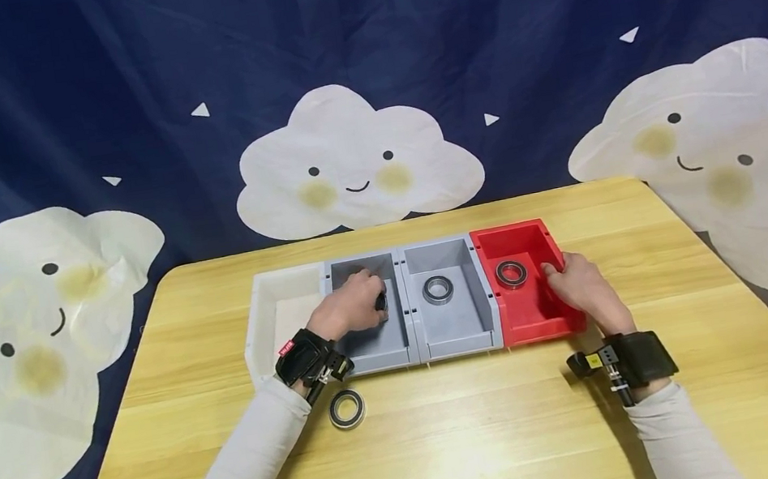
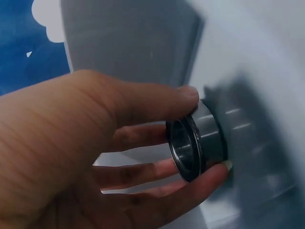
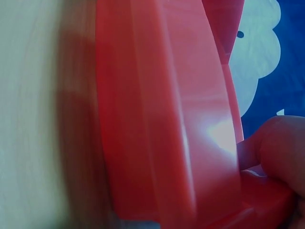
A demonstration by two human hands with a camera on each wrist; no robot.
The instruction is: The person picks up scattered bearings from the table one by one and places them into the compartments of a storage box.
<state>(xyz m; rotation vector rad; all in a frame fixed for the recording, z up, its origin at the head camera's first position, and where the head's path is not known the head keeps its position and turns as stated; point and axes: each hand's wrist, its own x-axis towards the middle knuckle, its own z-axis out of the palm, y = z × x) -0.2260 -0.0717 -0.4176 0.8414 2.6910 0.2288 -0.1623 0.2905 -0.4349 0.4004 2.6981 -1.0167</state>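
Observation:
Inside the left of two grey bins (image 1: 375,362), my left hand (image 1: 352,305) pinches a ball bearing (image 2: 210,136) between thumb and fingers. The left wrist view shows the ring standing on edge, close against a grey bin surface. My right hand (image 1: 582,287) grips the right wall of the red bin (image 1: 537,328), its thumb over the wall's edge. In that bin lies another ball bearing (image 1: 511,274). A third bearing (image 1: 439,290) lies flat in the right grey bin (image 1: 459,343).
A white bin (image 1: 254,331) forms the left end of the joined row of bins. On the wooden table (image 1: 457,442), in front of the row and near my left wrist, lies one more bearing (image 1: 346,409). A dark blue curtain (image 1: 355,31) with clouds hangs behind the table.

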